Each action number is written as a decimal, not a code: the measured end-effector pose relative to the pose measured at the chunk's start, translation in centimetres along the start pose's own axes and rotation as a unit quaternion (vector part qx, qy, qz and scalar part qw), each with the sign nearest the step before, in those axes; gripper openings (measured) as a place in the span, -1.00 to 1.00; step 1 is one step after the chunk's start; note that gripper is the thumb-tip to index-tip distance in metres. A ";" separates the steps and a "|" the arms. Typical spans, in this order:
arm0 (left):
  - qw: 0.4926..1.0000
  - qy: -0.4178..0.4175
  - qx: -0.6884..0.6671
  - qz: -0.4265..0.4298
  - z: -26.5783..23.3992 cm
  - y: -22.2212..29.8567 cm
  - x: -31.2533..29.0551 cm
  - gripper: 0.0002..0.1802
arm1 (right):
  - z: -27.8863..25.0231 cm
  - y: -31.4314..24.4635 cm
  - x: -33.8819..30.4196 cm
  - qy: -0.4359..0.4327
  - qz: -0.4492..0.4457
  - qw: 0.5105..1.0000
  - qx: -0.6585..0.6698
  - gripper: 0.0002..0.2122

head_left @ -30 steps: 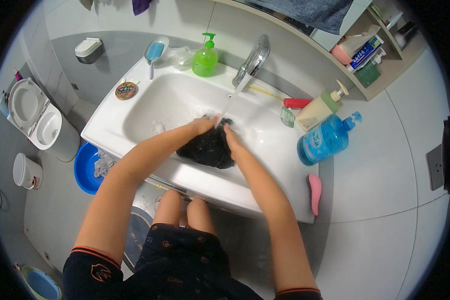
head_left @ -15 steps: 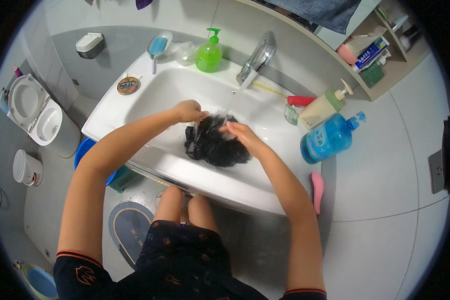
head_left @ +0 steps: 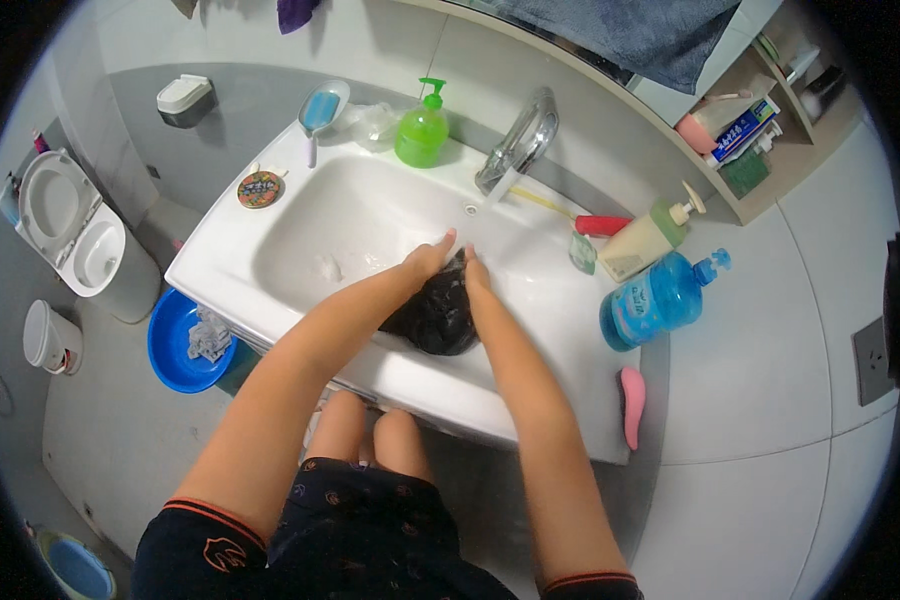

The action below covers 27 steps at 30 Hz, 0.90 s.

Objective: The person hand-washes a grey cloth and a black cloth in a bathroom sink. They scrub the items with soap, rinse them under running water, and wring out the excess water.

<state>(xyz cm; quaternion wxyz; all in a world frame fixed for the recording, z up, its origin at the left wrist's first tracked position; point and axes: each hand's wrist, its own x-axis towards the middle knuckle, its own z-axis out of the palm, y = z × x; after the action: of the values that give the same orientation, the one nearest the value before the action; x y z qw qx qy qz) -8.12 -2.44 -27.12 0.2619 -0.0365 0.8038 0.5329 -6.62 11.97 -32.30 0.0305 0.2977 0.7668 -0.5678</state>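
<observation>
A wet, black, bunched piece of cloth lies in the white sink, partly covered by my arms. My left hand is at its upper left edge, fingers pointing toward the tap. Against its right side, my right hand presses in, so the cloth is held between the two hands. The fingertips are close together; some fingers are hidden behind the cloth. Above them is a chrome tap, with a pale streak of water under its spout. White suds cling to the basin's left side.
Along the rim stand a green pump bottle, a soap dish, a round tin, a cream pump bottle, a blue pump bottle and a pink brush. A blue basin holding grey cloth sits on the floor.
My hands have come closer together, the left one moving right. The black cloth has gone from spread out to a narrower, gathered bundle. More of the basin's left side shows.
</observation>
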 end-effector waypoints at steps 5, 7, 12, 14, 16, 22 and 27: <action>0.966 0.049 -0.213 0.136 -4.0 -0.2 -3.2 -0.29 | 3.0 -7.0 -7.2 -0.116 -0.038 0.953 0.277 -0.52; 0.945 0.007 -0.238 0.226 -4.9 1.9 -6.5 -0.45 | 1.1 -9.7 -9.8 -0.196 -0.041 0.916 0.347 -0.60; 0.970 -0.153 0.034 0.184 -7.9 -0.7 -9.8 -0.39 | -1.5 -4.3 -13.2 -0.257 -0.150 0.951 0.088 -0.64; 0.934 -0.065 0.295 0.192 -8.6 -1.4 -9.2 -0.25 | -2.4 -2.3 -12.6 -0.281 -0.187 0.936 -0.100 -0.64; 0.935 0.006 0.316 0.160 -8.2 -1.4 -8.8 -0.17 | -3.2 -2.4 -12.8 -0.308 -0.154 0.927 -0.146 -0.65; 0.947 -0.045 0.310 0.067 -6.3 -2.3 -5.1 0.02 | -2.1 -1.6 -9.4 -0.080 -0.060 0.994 -0.038 -0.40; 0.985 -0.105 0.060 0.123 -5.3 -2.9 -7.4 -0.05 | 0.7 -2.8 -12.5 -0.147 0.043 0.985 0.081 -0.32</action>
<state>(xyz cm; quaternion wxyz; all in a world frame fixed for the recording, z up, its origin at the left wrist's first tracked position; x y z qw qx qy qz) -2.76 -9.94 -24.60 0.2794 0.1345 0.8006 0.5127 2.04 5.58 -25.36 0.1426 0.2454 0.6917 -0.6641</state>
